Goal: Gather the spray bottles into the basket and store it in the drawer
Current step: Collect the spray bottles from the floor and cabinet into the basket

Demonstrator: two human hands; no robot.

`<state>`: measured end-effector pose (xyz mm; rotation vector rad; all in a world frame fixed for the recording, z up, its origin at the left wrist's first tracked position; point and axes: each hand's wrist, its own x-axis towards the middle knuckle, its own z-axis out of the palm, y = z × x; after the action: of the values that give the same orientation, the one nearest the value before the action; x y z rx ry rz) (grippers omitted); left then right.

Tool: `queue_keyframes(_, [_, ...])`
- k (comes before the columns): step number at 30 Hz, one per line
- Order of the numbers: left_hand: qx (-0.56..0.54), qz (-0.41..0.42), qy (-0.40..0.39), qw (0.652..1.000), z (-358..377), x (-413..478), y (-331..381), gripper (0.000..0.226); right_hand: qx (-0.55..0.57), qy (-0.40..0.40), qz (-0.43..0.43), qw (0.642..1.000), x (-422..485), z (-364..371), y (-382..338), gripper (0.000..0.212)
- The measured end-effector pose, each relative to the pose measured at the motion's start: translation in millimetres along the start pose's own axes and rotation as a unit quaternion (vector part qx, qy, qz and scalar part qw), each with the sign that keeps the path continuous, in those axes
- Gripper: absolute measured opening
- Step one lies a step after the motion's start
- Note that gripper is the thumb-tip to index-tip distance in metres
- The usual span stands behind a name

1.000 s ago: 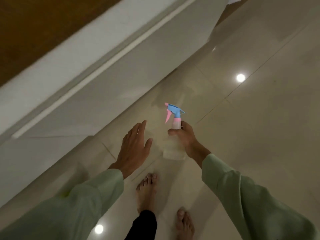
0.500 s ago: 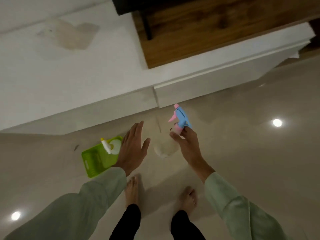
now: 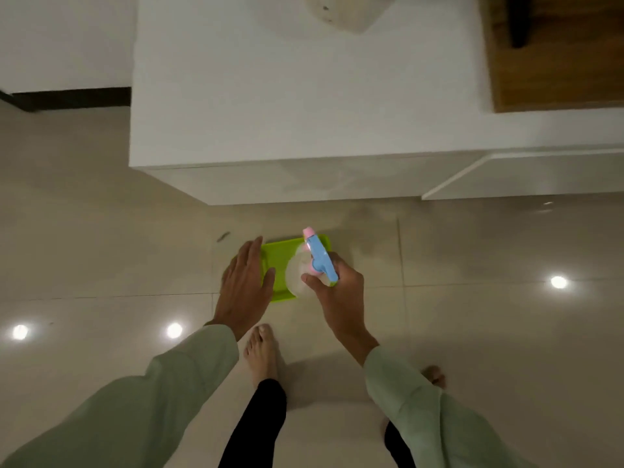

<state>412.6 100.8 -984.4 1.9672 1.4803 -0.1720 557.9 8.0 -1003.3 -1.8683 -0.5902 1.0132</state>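
Note:
A clear spray bottle (image 3: 299, 275) with a blue and pink trigger head hangs over the floor, gripped at its neck by my right hand (image 3: 337, 288). Directly under it lies a lime-green basket (image 3: 275, 256) on the tiles, partly hidden by the bottle and by my hands. My left hand (image 3: 244, 285) is spread flat, fingers apart, over the basket's left edge and holds nothing. Whatever is inside the basket is hidden.
A white low cabinet (image 3: 304, 113) stands just behind the basket, with a drawer front (image 3: 526, 177) at the right and a wooden top (image 3: 557, 52) at the far right. My bare feet (image 3: 260, 352) stand on glossy tiles below the basket.
The view swung left and down, so the basket now lies under my hands. My right hand carried the bottle over the basket. My left hand moved above its left edge.

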Motion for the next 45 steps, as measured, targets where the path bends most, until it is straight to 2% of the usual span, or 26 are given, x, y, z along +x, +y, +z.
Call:
queue_keyframes(5, [0.001, 0.000, -0.014, 1.000, -11, 13, -66, 0.064, -0.062, -0.014, -0.005, 0.998, 10, 85, 21, 0.024])
queue_keyframes(11, [-0.002, -0.006, -0.020, 1.000, 15, 43, -122, 0.062, -0.127, -0.025, -0.029, 0.991, 42, 155, 78, 0.024])
queue_keyframes(22, [-0.022, -0.005, -0.015, 1.000, 66, 85, -172, 0.062, -0.205, 0.018, -0.078, 0.975, 77, 205, 161, 0.026])
queue_keyframes(28, [-0.031, -0.010, -0.016, 0.999, 72, 83, -179, 0.062, -0.206, 0.001, -0.075, 0.976, 80, 202, 168, 0.032])
queue_keyframes(33, [-0.026, -0.007, -0.014, 1.000, 62, 73, -171, 0.063, -0.212, -0.050, -0.015, 0.976, 72, 184, 160, 0.068])
queue_keyframes(37, [-0.035, -0.001, -0.008, 0.999, 36, 54, -147, 0.063, -0.180, -0.106, -0.016, 0.978, 54, 151, 130, 0.081])
queue_keyframes(40, [-0.042, 0.010, 0.002, 0.999, 12, 35, -118, 0.064, -0.168, -0.105, -0.051, 0.979, 39, 120, 96, 0.073])
queue_keyframes(45, [-0.071, 0.043, 0.033, 0.996, -40, 11, -48, 0.061, -0.137, -0.058, -0.126, 0.981, 26, 60, 6, 0.051])
